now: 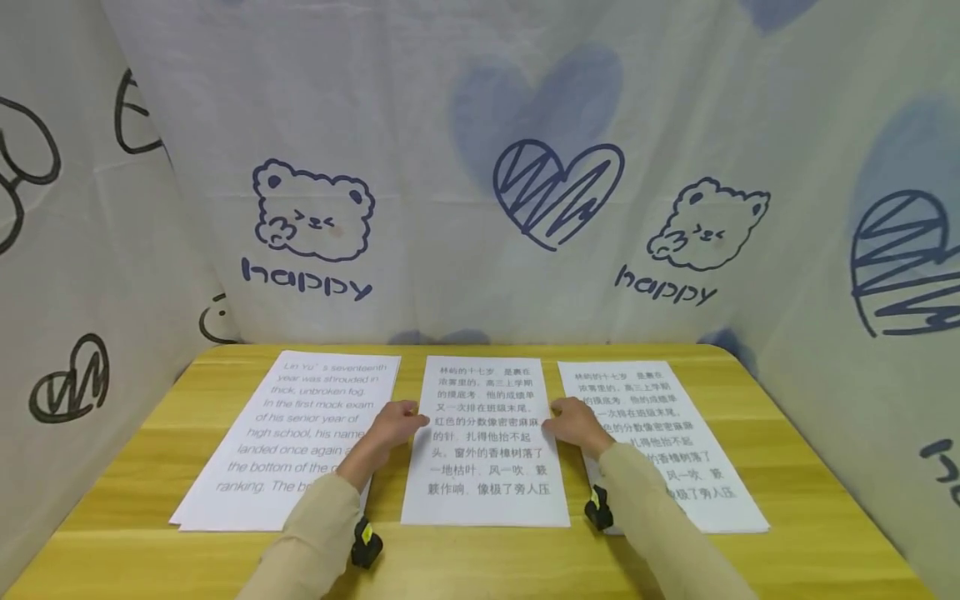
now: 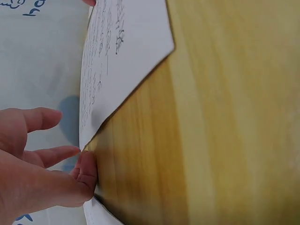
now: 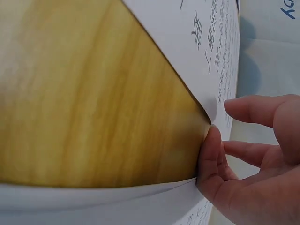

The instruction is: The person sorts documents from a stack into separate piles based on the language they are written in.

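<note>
A white sheet printed with Chinese text lies on the wooden table between both hands. My left hand is at its left edge, and my right hand is at its right edge. In the left wrist view, fingertips meet the sheet's edge while another digit stands apart from the paper. The right wrist view has bent fingers against the opposite edge, the thumb raised away from them. Neither hand visibly pinches the paper. Each forearm partly covers a side stack.
English-printed sheets lie slightly fanned on the left. More Chinese-printed sheets lie on the right. Bare wooden table shows along the front. A white cloth backdrop with bears and hearts encloses the back and sides.
</note>
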Demonstrator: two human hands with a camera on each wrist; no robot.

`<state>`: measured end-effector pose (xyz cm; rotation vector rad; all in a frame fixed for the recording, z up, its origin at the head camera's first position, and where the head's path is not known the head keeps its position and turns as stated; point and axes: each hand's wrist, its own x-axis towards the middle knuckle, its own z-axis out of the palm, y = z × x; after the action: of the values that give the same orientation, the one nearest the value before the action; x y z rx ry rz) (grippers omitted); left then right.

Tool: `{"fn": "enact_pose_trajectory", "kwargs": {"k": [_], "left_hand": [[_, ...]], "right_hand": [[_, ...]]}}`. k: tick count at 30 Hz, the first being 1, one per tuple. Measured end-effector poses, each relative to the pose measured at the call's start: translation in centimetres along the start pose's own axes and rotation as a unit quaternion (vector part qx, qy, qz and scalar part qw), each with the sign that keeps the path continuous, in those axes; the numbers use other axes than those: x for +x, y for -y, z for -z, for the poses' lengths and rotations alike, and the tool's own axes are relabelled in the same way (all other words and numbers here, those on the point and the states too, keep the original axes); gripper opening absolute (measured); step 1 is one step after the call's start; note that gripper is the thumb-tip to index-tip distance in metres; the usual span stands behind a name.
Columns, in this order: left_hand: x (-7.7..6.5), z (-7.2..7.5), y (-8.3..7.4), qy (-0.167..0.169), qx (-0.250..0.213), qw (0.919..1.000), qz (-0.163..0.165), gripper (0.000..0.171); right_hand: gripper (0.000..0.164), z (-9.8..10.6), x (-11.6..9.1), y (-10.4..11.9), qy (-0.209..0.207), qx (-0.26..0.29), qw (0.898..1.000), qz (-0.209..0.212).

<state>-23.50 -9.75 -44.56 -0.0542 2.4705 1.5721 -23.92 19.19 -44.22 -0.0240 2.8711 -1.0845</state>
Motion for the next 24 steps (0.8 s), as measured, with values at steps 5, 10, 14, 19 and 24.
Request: {"fn": "enact_pose_trajectory", "kwargs": {"k": [5,10,14,19,24], "left_hand": [[0.22,-0.19,0.1,-0.009,0.032,0.9994,0.006,0.051],[0.56,-0.25,-0.32,-0.013,0.052,0.9984,0.016,0.03],[0.61,-0.35,-0.56,-0.015,0.056,0.998,0.023,0.018],[0.49,-0.48,-0.6,-0.018,0.064,0.9975,0.024,0.017],[0.61,-0.66,-0.56,-0.034,0.089,0.9953,0.017,0.018]], "right_hand": [[0.055,-0.07,0.01,-0.24,0.006,0.019,1.0,-0.014],[0.057,0.0,0.09,-0.15,0.017,0.049,0.998,-0.029],[0.054,0.06,0.02,0.06,0.022,0.049,0.998,-0.029],[0.022,-0.08,0.12,0.19,0.017,0.06,0.998,-0.033],[0.039,-0.24,0.14,0.45,0.012,0.058,0.997,-0.039]]}}
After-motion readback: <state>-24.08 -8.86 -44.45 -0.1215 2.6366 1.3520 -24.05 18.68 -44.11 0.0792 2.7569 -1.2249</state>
